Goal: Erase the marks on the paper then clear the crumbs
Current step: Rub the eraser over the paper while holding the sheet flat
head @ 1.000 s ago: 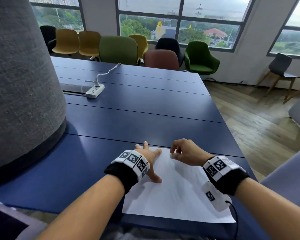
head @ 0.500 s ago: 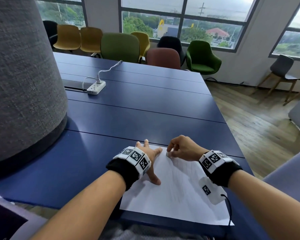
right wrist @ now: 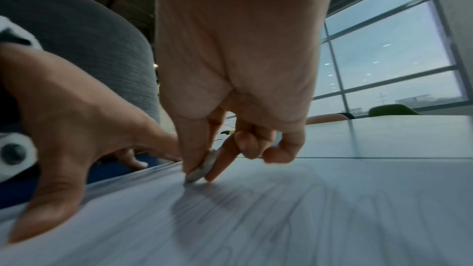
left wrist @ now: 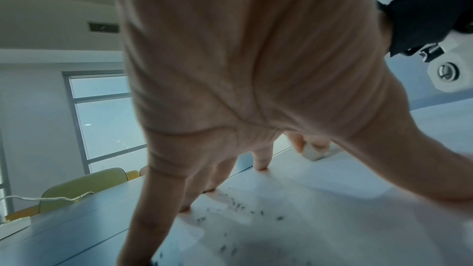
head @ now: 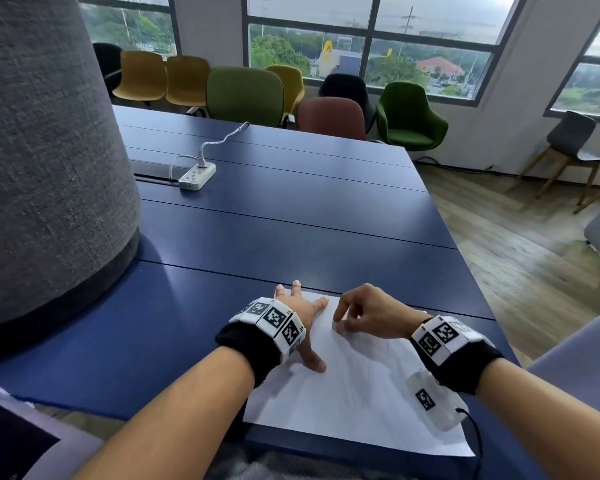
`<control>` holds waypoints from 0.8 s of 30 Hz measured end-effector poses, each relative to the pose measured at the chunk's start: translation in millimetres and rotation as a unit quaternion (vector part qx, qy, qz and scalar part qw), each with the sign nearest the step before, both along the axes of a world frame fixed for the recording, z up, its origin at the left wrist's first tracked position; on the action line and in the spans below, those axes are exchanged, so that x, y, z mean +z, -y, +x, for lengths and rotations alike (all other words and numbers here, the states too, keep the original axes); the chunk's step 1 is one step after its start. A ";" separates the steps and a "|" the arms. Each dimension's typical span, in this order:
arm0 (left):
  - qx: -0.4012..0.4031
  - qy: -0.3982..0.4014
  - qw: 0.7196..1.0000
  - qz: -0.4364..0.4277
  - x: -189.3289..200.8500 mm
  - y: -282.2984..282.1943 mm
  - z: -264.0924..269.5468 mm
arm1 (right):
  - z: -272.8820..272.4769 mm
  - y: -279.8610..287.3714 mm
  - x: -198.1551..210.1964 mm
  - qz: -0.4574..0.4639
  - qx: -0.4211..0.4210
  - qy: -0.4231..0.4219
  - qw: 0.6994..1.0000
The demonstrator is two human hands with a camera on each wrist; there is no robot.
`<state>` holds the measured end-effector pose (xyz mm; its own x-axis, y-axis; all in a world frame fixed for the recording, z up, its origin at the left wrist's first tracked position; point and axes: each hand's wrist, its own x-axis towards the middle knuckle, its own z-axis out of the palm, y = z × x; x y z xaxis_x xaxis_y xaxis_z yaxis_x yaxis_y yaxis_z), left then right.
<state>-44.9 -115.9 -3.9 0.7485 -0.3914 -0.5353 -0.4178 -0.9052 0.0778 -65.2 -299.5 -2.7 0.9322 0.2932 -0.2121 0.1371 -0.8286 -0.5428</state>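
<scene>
The paper (head: pixel 354 393) lay at the near edge of the blue counter (head: pixel 291 216). The left hand (head: pixel 300 308) pressed flat on its left side, fingers spread. The right hand (head: pixel 368 315) pinched a small eraser (head: pixel 338 326) between thumb and fingertips, its tip on the paper. Dark crumbs (left wrist: pixel 238 206) lay scattered near the left fingers (left wrist: pixel 261 159).

White paper (head: pixel 357 403) lies flat at the blue table's near edge, faint grey pencil marks (right wrist: pixel 256 205) streaking it. Small white eraser (left wrist: pixel 312 152) sits tilted on its far part. Dark crumbs (left wrist: pixel 238 206) scattered near the left edge.
</scene>
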 end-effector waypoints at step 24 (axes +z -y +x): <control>0.004 0.004 1.000 0.011 4.8 0.2 -5.0 | -2.4 1.1 -0.7 0.020 -0.023 0.017 0.999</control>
